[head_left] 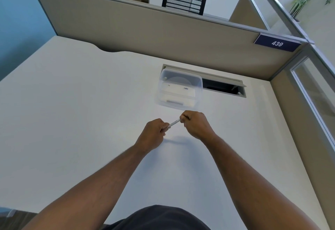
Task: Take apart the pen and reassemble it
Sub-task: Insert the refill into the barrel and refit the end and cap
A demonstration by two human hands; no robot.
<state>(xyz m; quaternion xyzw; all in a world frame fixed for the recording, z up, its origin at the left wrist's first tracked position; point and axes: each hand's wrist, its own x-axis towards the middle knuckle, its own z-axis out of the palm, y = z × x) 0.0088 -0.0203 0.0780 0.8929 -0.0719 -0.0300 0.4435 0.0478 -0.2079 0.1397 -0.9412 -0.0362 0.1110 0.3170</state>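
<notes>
A slim white pen (174, 122) is held a little above the white desk (72, 121), tilted up to the right. My left hand (154, 133) is closed around its lower left end. My right hand (196, 125) is closed around its upper right end. Only a short stretch of the barrel shows between the two fists; both pen ends are hidden inside the fingers. The pen looks to be in one piece.
A clear plastic box (179, 89) stands just beyond my hands. Behind it is an open cable slot (223, 86) in the desk. Beige partition walls (145, 36) close off the back and right sides.
</notes>
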